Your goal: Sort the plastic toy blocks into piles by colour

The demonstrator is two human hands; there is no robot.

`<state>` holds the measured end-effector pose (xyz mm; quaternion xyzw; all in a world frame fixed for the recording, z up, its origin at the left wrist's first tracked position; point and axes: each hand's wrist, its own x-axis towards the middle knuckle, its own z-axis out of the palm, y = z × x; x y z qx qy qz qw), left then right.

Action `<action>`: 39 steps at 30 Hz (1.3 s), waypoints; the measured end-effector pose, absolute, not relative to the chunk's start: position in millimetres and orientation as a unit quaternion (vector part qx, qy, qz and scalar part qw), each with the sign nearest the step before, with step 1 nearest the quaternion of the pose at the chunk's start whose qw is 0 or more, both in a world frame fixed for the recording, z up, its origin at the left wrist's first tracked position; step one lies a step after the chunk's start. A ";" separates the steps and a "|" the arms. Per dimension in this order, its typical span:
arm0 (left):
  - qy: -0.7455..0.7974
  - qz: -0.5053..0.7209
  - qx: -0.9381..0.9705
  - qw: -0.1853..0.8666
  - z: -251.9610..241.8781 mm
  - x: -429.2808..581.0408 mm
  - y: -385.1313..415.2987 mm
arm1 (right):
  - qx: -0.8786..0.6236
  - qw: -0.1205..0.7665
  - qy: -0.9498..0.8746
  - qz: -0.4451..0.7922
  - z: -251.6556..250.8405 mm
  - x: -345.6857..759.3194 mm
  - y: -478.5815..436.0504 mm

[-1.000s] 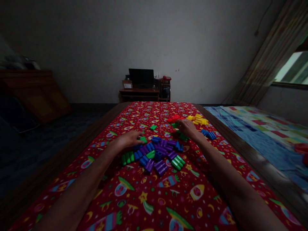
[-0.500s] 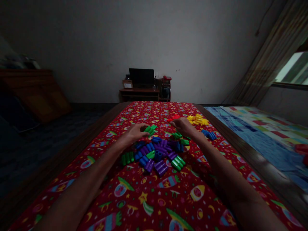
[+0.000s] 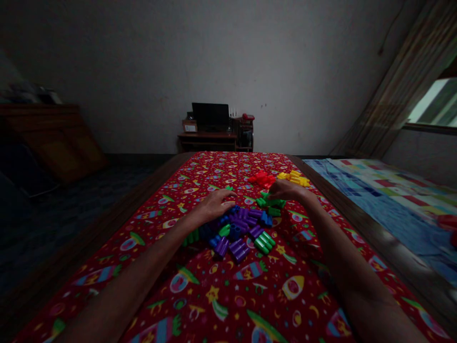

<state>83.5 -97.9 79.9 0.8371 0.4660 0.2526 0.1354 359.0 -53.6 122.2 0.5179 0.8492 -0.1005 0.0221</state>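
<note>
My left hand reaches over the left part of a mixed pile of purple blocks and blue blocks. Its thumb and fingers are apart, with a bit of a green block showing just beyond the fingertips. Whether they touch it, I cannot tell. My right hand is bent down over a small group of green blocks, its fingers closed at a green block that is partly hidden. Another green block lies at the pile's near right edge.
Red blocks and yellow blocks lie in groups beyond my right hand. The red patterned cloth covers the long table. A bed stands at the right, a wooden cabinet at the left, and a monitor on a far desk.
My left hand has moved right, over the pile, and the green block at its fingers is now mostly covered. My right hand has shifted from the red blocks, rightward and nearer, to the green group.
</note>
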 end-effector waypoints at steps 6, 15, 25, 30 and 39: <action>0.338 0.150 0.921 0.126 59.4 102.0 -108.9 | 0.603 -0.024 0.797 0.007 123.5 354.3 -60.5; 0.332 0.180 0.925 0.046 77.4 128.7 -142.1 | 0.517 -0.081 0.852 -0.018 137.3 318.3 -89.6; 0.278 0.107 0.953 -0.050 49.8 147.6 -163.9 | 0.531 -0.077 0.844 0.008 128.8 316.7 -85.6; 0.330 0.065 0.941 -0.029 66.4 119.6 -141.6 | 0.486 -0.075 0.870 -0.043 121.2 311.9 -84.2; 0.466 0.170 0.853 0.162 100.3 72.3 -105.2 | 0.399 -0.098 0.910 -0.051 111.3 289.0 -90.5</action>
